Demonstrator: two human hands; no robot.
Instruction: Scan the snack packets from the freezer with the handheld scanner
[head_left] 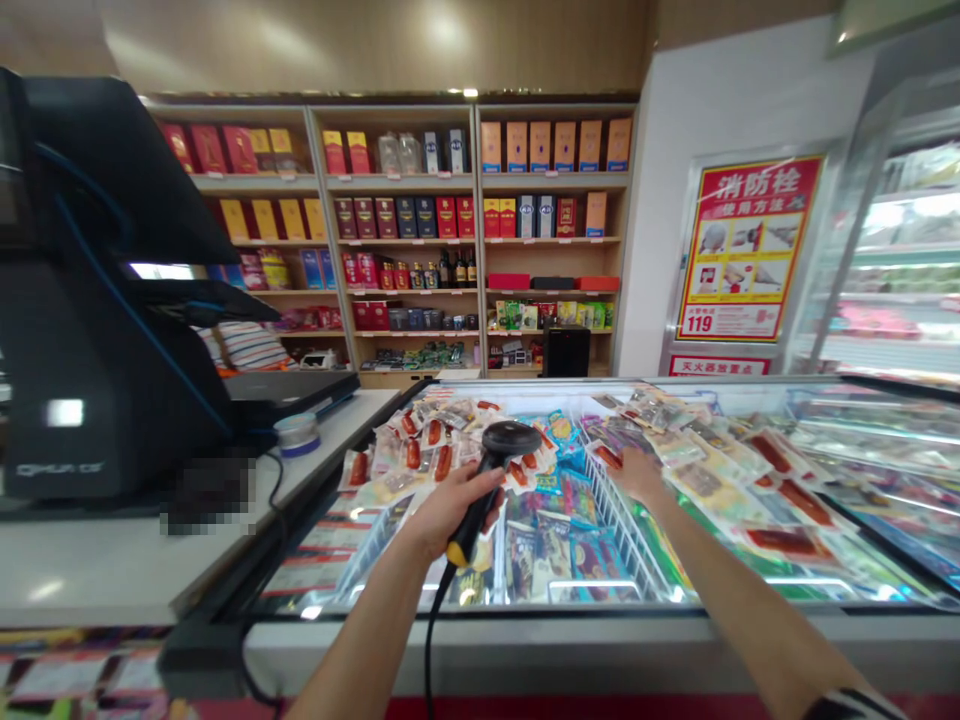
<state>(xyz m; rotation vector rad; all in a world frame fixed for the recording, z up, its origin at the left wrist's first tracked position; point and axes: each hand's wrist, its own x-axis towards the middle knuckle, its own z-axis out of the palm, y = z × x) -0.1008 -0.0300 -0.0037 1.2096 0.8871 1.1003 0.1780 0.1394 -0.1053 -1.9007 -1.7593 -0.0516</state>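
Observation:
My left hand [457,510] is wrapped round the handle of a black barcode scanner [480,500] with a yellow butt end. The scanner's head is up, above a heap of clear packets of red sausages [412,455] on the glass-fronted freezer. My right hand [637,472] reaches over the freezer, its fingers closed at the edge of a sausage packet [606,457]; the fingertips are partly hidden. Beside that hand lie more flat packets of food [701,475], some with dark red contents [787,541].
The freezer [585,640] holds wire baskets [619,520] with bagged ice treats [551,550]. On the left counter [67,570] stand a black checkout terminal [97,380] and a round tub [297,434]. The scanner's cord [430,640] hangs down in front. Shelves with boxes [405,217] line the back.

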